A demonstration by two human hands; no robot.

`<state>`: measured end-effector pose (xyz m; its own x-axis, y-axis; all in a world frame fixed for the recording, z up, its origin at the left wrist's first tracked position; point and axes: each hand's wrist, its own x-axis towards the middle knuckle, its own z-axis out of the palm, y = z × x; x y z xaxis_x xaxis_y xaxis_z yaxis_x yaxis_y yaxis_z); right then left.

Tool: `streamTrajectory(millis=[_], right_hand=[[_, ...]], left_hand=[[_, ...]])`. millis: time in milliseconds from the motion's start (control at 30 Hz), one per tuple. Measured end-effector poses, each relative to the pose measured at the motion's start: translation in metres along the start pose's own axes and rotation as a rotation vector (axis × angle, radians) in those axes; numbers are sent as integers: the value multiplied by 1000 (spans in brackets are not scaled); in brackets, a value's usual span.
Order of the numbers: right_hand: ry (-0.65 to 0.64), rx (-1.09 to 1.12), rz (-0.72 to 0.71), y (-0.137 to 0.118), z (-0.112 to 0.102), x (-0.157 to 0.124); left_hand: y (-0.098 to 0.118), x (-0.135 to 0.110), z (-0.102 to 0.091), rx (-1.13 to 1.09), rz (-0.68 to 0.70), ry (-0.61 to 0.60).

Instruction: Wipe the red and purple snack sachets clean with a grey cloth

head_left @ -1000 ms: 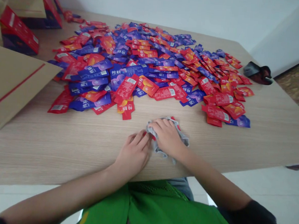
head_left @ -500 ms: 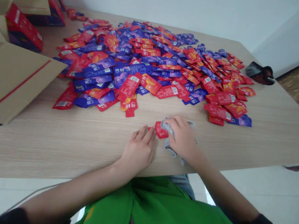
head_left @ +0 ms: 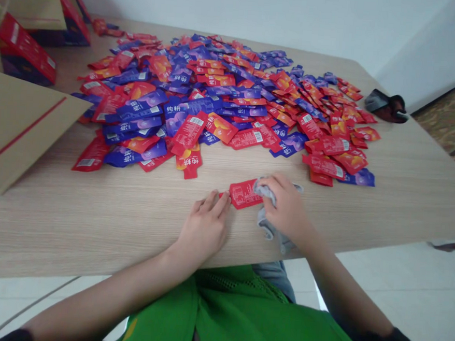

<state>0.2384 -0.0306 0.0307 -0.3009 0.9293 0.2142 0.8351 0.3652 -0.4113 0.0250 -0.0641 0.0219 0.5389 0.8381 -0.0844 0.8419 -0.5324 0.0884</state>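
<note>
A red sachet lies flat on the table, its printed side up. The fingertips of my left hand press its narrow left end down against the tabletop. My right hand is closed on a bunched grey cloth that rests on the sachet's right end and covers it. Loose folds of the cloth hang below the hand toward the table's front edge.
A broad heap of red and purple sachets spreads across the back of the table. Open cardboard boxes stand at the left. A dark, partly grey object lies at the far right edge.
The cloth in my right hand has slid rightward along the sachet, uncovering more of its printed face. My left hand still presses the narrow end. The whole view has shifted slightly.
</note>
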Motion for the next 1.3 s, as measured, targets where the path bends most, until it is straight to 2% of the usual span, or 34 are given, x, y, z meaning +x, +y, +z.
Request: streamTrajectory(millis=[67, 133, 200, 267, 333, 400, 467, 500, 633, 733, 833, 900, 933, 1000, 1100, 1200, 1300], right_hand=[[-80, 7, -124, -14, 11, 3], [-130, -41, -155, -17, 19, 2], [-128, -64, -92, -7, 19, -1], [-113, -54, 6, 13, 10, -6], [-59, -59, 113, 38, -4, -8], [76, -97, 192, 62, -17, -7], [202, -178, 223, 81, -23, -2], [214, -226, 219, 87, -24, 2], [119, -359, 146, 94, -20, 22], [91, -284, 45, 83, -18, 37], [-200, -98, -124, 70, -19, 53], [-354, 6, -176, 63, -21, 67], [-375, 32, -178, 61, -23, 75], [-309, 10, -167, 57, -30, 98], [-55, -151, -174, 55, -44, 149], [131, -256, -147, 59, -55, 223], [182, -276, -88, 71, -56, 306]], left_hand=[[-1, 0, 1, 1, 3, 8], [-1, -1, 2, -1, 0, 2], [-2, -2, 2, -4, -7, -8], [-3, -1, 0, -7, -7, -9], [-5, 4, -7, -23, 7, -4], [-8, 12, -18, -43, 15, -7], [-11, 25, -30, -46, -19, -28], [-13, 32, -35, -39, -49, -35], [-15, 64, -38, -42, -119, -24], [-15, 84, -29, -102, -126, -63], [-17, 96, -25, -136, -76, -94], [-22, 102, -29, -138, -44, -96], [-25, 105, -34, -132, -34, -88], [-36, 116, -45, -90, -42, -26], [-64, 151, -68, 16, -110, 125], [-103, 212, -95, 101, -171, 261], [-151, 286, -118, 142, -176, 373]])
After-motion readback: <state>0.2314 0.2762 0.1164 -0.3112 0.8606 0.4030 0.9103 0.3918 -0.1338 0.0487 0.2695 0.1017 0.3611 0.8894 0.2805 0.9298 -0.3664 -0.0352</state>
